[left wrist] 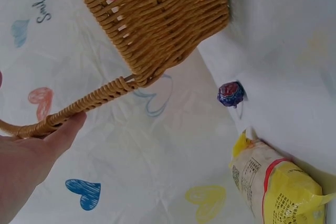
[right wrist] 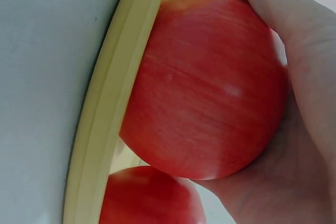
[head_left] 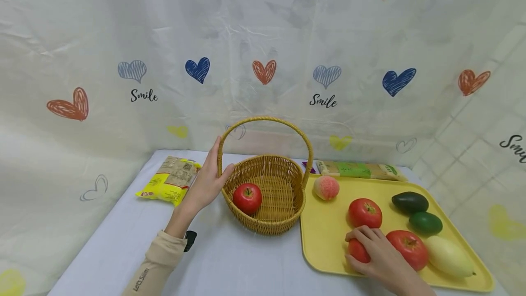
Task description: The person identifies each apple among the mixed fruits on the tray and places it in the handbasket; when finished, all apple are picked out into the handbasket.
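Observation:
A woven wicker basket [head_left: 283, 216] stands mid-table with a red apple [head_left: 247, 198] inside. My left hand [head_left: 219, 161] holds the left foot of the basket handle [head_left: 266, 120] between thumb and fingers; in the left wrist view the thumb [left wrist: 65, 129] presses the handle [left wrist: 89, 103]. To the right lies a yellow tray [head_left: 324, 250] with fruit. At the tray's near left, my right hand [head_left: 361, 245] grips a red apple [head_left: 357, 251]. The right wrist view shows that apple [right wrist: 205, 87] wrapped by my fingers [right wrist: 294, 66] against the tray rim [right wrist: 105, 129].
The tray also holds a peach [head_left: 326, 187], two more red fruits [head_left: 365, 212] [head_left: 408, 249], an avocado [head_left: 409, 202], a green fruit [head_left: 425, 223] and a pale yellow mango [head_left: 448, 256]. A yellow snack bag [head_left: 170, 179] lies left of the basket. A green-labelled packet [head_left: 357, 169] and a purple candy [left wrist: 230, 94] lie behind.

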Motion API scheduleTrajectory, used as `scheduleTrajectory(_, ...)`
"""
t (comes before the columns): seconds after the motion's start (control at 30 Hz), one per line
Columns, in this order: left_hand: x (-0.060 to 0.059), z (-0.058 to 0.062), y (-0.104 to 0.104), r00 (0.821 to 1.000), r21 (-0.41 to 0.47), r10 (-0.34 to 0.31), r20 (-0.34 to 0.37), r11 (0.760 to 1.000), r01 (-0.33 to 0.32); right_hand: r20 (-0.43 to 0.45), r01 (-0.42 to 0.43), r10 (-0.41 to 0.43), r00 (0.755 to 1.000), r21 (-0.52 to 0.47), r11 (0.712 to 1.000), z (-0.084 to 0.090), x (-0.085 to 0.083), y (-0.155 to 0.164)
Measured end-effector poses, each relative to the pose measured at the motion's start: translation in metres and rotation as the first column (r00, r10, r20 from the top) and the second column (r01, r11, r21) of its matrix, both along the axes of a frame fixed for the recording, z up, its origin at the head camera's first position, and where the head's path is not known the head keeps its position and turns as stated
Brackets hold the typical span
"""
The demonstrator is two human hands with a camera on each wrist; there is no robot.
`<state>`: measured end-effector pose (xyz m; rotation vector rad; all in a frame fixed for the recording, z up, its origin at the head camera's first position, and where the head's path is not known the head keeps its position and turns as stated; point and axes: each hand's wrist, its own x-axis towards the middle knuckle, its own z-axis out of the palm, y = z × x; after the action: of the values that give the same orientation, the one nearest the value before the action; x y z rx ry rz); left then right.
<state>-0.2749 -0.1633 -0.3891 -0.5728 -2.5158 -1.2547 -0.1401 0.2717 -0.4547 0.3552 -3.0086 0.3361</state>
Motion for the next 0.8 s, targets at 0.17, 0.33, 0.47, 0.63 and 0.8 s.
scheduleTrajectory(0.17, 0.001, -0.001, -0.002, 1.0, 0.003, 0.0, -0.007, 1.0, 0.0, 0.005, 0.009, -0.009, 1.0, -0.015, 1.0, 0.003, 0.002, 0.001)
scheduleTrajectory(0.33, 0.0, 0.0, -0.002, 1.0, -0.005, 0.001, -0.005, 1.0, -0.001, 0.032, 0.013, -0.012, 0.999, -0.031, 0.999, 0.006, 0.003, 0.001)
scheduleTrajectory(0.47, -0.001, 0.002, -0.002, 1.0, -0.006, -0.007, -0.006, 1.0, 0.007, 0.026, -0.01, 0.01, 1.0, -0.031, 0.999, 0.011, 0.002, -0.004)
scheduleTrajectory(0.63, -0.002, 0.004, -0.003, 1.0, 0.0, -0.021, 0.02, 1.0, 0.021, -0.044, -0.043, 0.043, 0.998, -0.003, 0.999, 0.018, 0.003, -0.014)
scheduleTrajectory(0.8, 0.0, 0.004, -0.003, 0.999, 0.0, -0.023, 0.036, 1.0, 0.023, -0.083, -0.109, 0.112, 0.99, 0.036, 0.993, 0.029, 0.001, -0.027)
